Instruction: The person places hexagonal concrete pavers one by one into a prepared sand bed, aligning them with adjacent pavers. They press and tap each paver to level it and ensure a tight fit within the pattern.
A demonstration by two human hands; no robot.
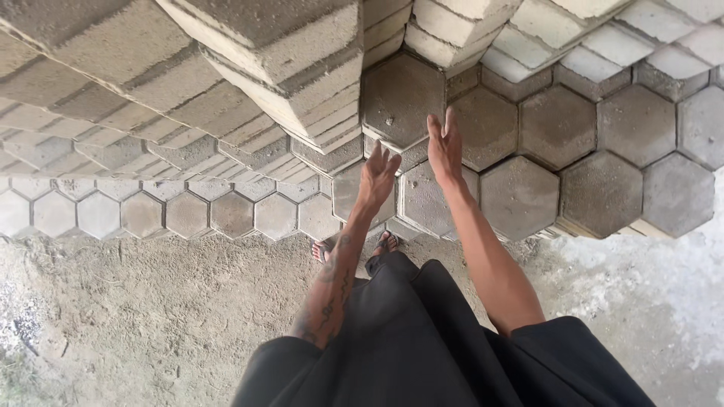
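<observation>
A: Hands first. We look straight down at our own two bare arms, stretched out over stacked hexagonal concrete pavers. Our left hand (377,175) hovers with its fingers (390,160) spread and loose, holding nothing. Our right hand (445,147) is flat, its fingers straight and together, and it holds nothing either.

B: Do we touch a block?

A: Our right hand lies over the seam beside a grey hexagonal paver (402,98), the top face of a near stack. We cannot tell whether skin meets concrete. Our left hand hangs above a lower paver (353,197) at the front edge of the pile.

B: How far along is the handling?

A: We judge it at the very start. No paver is lifted, tilted or pulled out of line; each stack shows a level top. Reaching is done, gripping and lifting remain.

B: What surrounds us?

A: More stacks (599,192) spread to the right in a honeycomb pattern. A taller pile of pale blocks (294,68) rises at upper left. A single low row of pavers (151,215) runs along the left. Below lies the dusty ground (151,316). Our feet in sandals (386,243) show beneath our dark clothing (422,347).
</observation>
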